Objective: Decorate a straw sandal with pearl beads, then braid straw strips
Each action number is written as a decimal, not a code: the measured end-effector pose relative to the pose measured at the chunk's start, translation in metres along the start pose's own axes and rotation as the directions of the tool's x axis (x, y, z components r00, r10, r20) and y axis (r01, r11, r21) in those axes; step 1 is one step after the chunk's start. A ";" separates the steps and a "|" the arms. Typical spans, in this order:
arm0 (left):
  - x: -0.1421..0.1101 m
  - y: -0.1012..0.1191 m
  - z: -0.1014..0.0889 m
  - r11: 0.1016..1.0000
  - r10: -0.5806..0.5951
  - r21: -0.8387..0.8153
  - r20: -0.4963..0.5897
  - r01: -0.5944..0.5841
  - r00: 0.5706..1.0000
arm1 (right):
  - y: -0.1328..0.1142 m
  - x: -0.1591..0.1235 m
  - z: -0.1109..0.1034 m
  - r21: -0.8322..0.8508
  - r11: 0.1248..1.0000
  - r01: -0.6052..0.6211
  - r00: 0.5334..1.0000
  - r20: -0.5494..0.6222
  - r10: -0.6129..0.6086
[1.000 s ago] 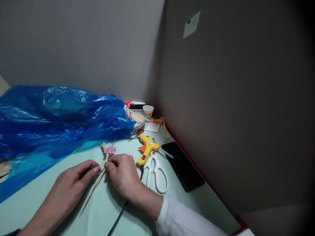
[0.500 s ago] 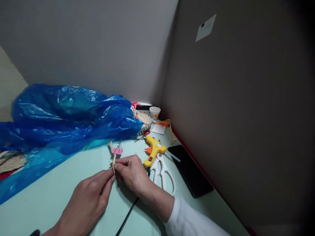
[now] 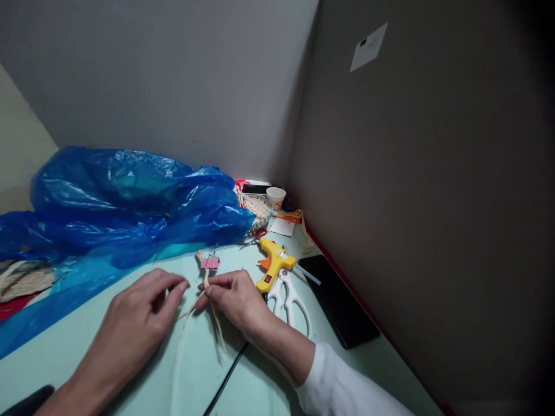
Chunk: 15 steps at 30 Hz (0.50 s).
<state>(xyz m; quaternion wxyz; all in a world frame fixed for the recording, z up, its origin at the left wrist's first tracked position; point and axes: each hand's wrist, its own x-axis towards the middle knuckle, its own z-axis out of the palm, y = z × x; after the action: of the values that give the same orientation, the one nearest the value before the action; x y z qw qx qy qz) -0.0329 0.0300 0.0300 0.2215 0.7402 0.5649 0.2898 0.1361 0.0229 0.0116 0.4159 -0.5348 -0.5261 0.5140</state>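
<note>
My right hand [image 3: 236, 300] pinches a thin pale braided cord [image 3: 206, 279] between thumb and fingers, just below a pink binder clip [image 3: 210, 263]. The clip grips the cord near its far end. Below my right fingers the cord parts into loose strands [image 3: 218, 328] that fan out over the table, some blurred. To the left, my left hand [image 3: 143, 318] hovers apart from the cord, fingers bent and loosely parted, with no strand visible in them. Beside my right hand lie a yellow glue gun [image 3: 274, 263] and white-handled scissors [image 3: 289, 294], partly covered by the gun.
A crumpled blue plastic bag [image 3: 130, 196] spreads across the back left. Behind the glue gun are a paper cup [image 3: 276, 196], a woven basket [image 3: 258, 209] and a white card [image 3: 282, 226]. A black phone [image 3: 340, 303] lies along the right wall; a black cable [image 3: 225, 381] crosses the front.
My left hand has let go of the cord and moved away to the left. Loose strands now hang below my right hand, which still pinches the cord. The view has shifted slightly.
</note>
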 end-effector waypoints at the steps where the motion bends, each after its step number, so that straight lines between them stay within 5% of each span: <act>1: 0.006 -0.003 -0.001 0.992 -0.053 -0.111 0.034 0.057 0.998 | -0.001 -0.001 0.000 0.000 1.000 -0.008 1.000 0.005 0.008; 6: 0.022 -0.011 0.013 0.879 -0.038 -0.435 0.341 0.193 0.939 | -0.003 -0.003 -0.001 -0.006 1.000 -0.016 0.999 0.029 0.017; 15: 0.025 -0.003 0.028 0.776 -0.139 -0.518 0.418 0.361 0.898 | -0.005 -0.004 -0.001 -0.082 0.997 -0.009 0.998 0.069 0.015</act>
<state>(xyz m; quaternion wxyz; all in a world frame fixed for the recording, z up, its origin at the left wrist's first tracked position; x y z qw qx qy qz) -0.0112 0.0548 0.0112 0.5730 0.5927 0.4934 0.2773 0.1369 0.0193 0.0169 0.3721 -0.5364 -0.5575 0.5128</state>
